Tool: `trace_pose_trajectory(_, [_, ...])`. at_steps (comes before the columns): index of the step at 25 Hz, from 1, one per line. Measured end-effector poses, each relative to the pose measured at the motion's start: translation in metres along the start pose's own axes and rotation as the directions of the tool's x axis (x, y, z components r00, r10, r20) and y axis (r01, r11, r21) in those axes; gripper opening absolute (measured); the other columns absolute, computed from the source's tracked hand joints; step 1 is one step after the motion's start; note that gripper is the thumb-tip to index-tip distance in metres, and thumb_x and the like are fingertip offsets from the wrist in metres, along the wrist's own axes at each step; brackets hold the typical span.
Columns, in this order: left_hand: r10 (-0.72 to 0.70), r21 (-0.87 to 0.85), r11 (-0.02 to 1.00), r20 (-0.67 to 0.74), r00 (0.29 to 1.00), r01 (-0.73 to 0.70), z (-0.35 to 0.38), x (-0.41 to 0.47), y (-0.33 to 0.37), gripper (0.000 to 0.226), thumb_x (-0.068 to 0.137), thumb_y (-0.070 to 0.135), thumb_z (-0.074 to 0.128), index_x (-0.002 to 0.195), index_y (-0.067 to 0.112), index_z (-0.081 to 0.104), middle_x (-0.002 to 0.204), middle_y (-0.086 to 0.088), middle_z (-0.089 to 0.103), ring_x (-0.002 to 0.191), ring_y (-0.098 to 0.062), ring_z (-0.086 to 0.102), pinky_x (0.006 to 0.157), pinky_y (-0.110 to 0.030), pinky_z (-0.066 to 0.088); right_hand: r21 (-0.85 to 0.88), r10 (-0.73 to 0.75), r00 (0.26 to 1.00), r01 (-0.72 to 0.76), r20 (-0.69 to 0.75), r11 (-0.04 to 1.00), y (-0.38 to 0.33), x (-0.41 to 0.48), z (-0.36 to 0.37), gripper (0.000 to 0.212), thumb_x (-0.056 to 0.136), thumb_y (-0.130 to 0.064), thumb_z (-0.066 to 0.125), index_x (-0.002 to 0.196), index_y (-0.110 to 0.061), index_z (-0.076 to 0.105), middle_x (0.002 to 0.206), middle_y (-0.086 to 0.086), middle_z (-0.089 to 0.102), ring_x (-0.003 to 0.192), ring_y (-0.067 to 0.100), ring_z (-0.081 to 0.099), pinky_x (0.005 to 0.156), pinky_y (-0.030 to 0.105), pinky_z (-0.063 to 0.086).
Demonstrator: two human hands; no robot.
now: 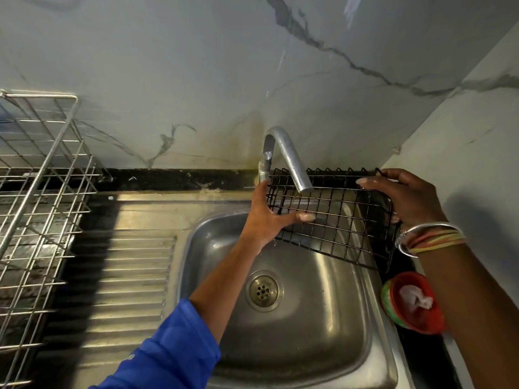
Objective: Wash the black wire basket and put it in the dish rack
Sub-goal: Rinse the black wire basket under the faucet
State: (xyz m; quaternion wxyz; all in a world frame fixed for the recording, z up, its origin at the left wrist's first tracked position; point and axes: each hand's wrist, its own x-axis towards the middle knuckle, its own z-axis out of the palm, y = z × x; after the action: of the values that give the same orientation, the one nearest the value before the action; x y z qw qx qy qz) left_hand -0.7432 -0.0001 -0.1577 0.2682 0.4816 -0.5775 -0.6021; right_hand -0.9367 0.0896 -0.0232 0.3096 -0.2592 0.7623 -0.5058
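Head view: black wire basket [337,220] held over the sink [309,346], just under the tap [289,158] spout.
Left hand [266,217] gripped the basket's left end, thumb laid across the mesh. Right hand [404,197] held the right end, fingers curled over the top rim, bangles [427,238] at the wrist. Basket was tilted, clear of the sink floor. Dish rack [36,192] stood well apart at far left, beyond the ribbed drainboard [126,276]. Red bowl [412,279] with something white in it sat beside the sink, right.
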Motion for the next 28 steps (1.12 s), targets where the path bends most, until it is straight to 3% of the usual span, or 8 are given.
trace_pose_trajectory(3, [0.085,-0.002,0.996,-0.093,0.992,-0.085,-0.002,0.002,-0.002,0.099,0.069,0.059,0.084,0.151,0.026,0.039,0.150,0.001,0.044,0.136,-0.019,0.045,0.107,-0.035,0.041,0.014,0.062,0.998,-0.061,-0.014,0.998,0.012,-0.002,-0.006,0.033,0.055,-0.039,0.087,0.083,-0.025,0.074,0.072,-0.002,0.069,0.069,0.019,0.063,0.061,0.036,0.047])
trace_pose_trajectory(6, [0.154,0.002,0.988,-0.192,0.969,-0.157,-0.006,0.009,-0.005,0.089,0.070,0.084,0.065,0.138,0.027,0.055,0.127,0.004,0.060,0.114,-0.025,0.062,0.092,-0.045,0.056,0.074,0.103,0.993,-0.099,-0.050,0.992,0.021,-0.008,-0.010,0.046,0.049,-0.045,0.085,0.089,-0.025,0.074,0.069,-0.001,0.063,0.063,0.019,0.052,0.055,0.033,0.039])
trace_pose_trajectory(9, [0.139,0.055,0.989,-0.073,0.988,-0.135,-0.003,0.011,-0.005,0.099,0.067,0.072,0.079,0.148,0.029,0.042,0.141,0.002,0.052,0.127,-0.021,0.054,0.101,-0.039,0.052,0.116,0.115,0.991,-0.106,-0.074,0.988,0.025,-0.013,-0.013,0.040,0.053,-0.039,0.085,0.089,-0.025,0.074,0.071,-0.003,0.066,0.060,0.015,0.054,0.054,0.029,0.041])
trace_pose_trajectory(15, [0.061,0.170,0.981,0.177,0.982,-0.091,-0.005,0.012,-0.013,0.146,0.041,0.064,0.097,0.158,0.046,0.012,0.164,0.001,0.028,0.149,-0.024,0.034,0.116,-0.056,0.040,0.102,0.121,0.989,-0.112,-0.089,0.988,0.031,-0.011,-0.018,0.043,0.047,-0.047,0.086,0.085,-0.030,0.074,0.080,0.004,0.068,0.064,0.021,0.051,0.054,0.030,0.039])
trace_pose_trajectory(19, [0.077,0.180,0.978,0.176,0.981,-0.109,-0.020,0.011,0.008,0.124,0.058,0.049,0.095,0.158,0.033,0.023,0.153,-0.005,0.046,0.139,-0.024,0.045,0.114,-0.056,0.041,0.145,0.122,0.992,-0.118,-0.015,0.982,0.038,-0.007,-0.022,0.052,0.043,-0.047,0.084,0.089,-0.024,0.075,0.080,0.007,0.067,0.063,0.026,0.049,0.049,0.025,0.034])
trace_pose_trajectory(24, [0.070,0.129,0.989,0.068,0.995,-0.078,-0.039,0.005,0.023,0.088,0.074,0.054,0.078,0.148,0.018,0.047,0.130,-0.003,0.066,0.112,-0.009,0.060,0.109,-0.044,0.046,0.291,0.170,0.980,-0.194,0.105,0.937,0.044,-0.001,-0.021,0.031,0.048,-0.032,0.081,0.076,-0.023,0.071,0.064,-0.002,0.062,0.057,0.019,0.049,0.055,0.024,0.032])
trace_pose_trajectory(26, [0.033,-0.048,0.998,0.020,0.999,-0.032,-0.048,0.004,0.019,0.073,0.068,0.062,0.079,0.128,0.021,0.065,0.105,0.004,0.075,0.098,-0.008,0.067,0.109,-0.045,0.046,0.322,0.171,0.973,-0.213,0.154,0.923,0.049,0.001,-0.016,0.031,0.049,-0.033,0.080,0.076,-0.023,0.069,0.066,0.000,0.060,0.057,0.019,0.046,0.056,0.025,0.029])
trace_pose_trajectory(28, [-0.077,-0.257,0.964,-0.011,0.997,0.071,-0.057,0.005,0.012,0.064,0.065,0.061,0.084,0.114,0.021,0.071,0.109,0.003,0.076,0.108,-0.015,0.065,0.111,-0.046,0.037,0.351,0.173,0.966,-0.233,0.194,0.907,0.055,0.005,-0.006,0.031,0.051,-0.034,0.078,0.078,-0.022,0.067,0.065,0.000,0.060,0.057,0.018,0.045,0.056,0.025,0.028])
